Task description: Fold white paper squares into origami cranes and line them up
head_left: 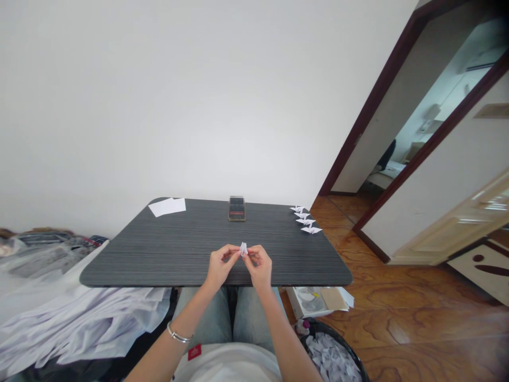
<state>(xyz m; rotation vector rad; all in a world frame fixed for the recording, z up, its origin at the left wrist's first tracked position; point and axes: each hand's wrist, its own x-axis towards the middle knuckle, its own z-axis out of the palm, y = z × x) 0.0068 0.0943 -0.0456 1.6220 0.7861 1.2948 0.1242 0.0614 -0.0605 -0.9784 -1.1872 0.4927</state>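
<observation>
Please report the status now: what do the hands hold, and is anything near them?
Left hand and right hand pinching folded white paper. Four paper cranes far right on table.

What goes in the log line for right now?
left hand: pinching folded white paper | right hand: pinching same paper | nearby: four origami cranes on dark table

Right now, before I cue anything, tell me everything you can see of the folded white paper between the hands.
The small folded white paper is a narrow, upright, pleated bundle with a matte look, its pointed top standing above the fingers. The left hand and right hand pinch it from either side, holding it over the near part of the dark wood-grain table. Its lower part is hidden by the fingers, and its finer creases are too small to make out.
</observation>
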